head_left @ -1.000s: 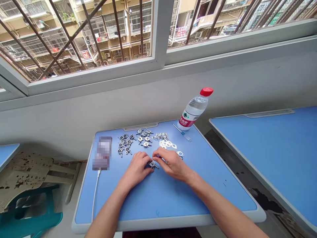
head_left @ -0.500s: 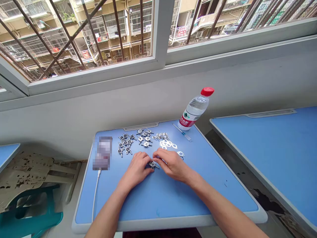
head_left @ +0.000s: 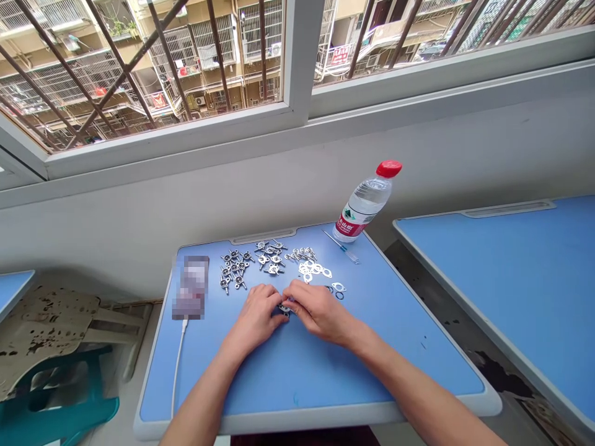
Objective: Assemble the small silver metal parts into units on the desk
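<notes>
My left hand point(head_left: 260, 313) rests on the blue desk, thumb and fingers closed on a small round metal fitting point(head_left: 285, 308). From the other side my right hand point(head_left: 320, 310) bends over the same fitting, thumb and forefinger pinched together at its top; whatever lies between those fingertips is hidden. Beyond my left hand lie several metal fittings with dark round cups and stems point(head_left: 235, 267), and others with plates on them point(head_left: 274, 259). Flat oval metal plates point(head_left: 316, 269) lie beyond my right hand, with a dark ring point(head_left: 339, 296) nearer to it.
Small metal pieces point(head_left: 302, 254) lie near the far edge. A red-capped water bottle point(head_left: 365, 207) stands at the back right, beside a thin tool with a clear handle point(head_left: 348, 252). At left lies a blurred phone point(head_left: 190, 288) with a white cable point(head_left: 178, 365).
My right hand has shifted slightly left over the fitting, uncovering dark rings beside the oval plates. My left hand stays in place; the view has tilted slightly.
</notes>
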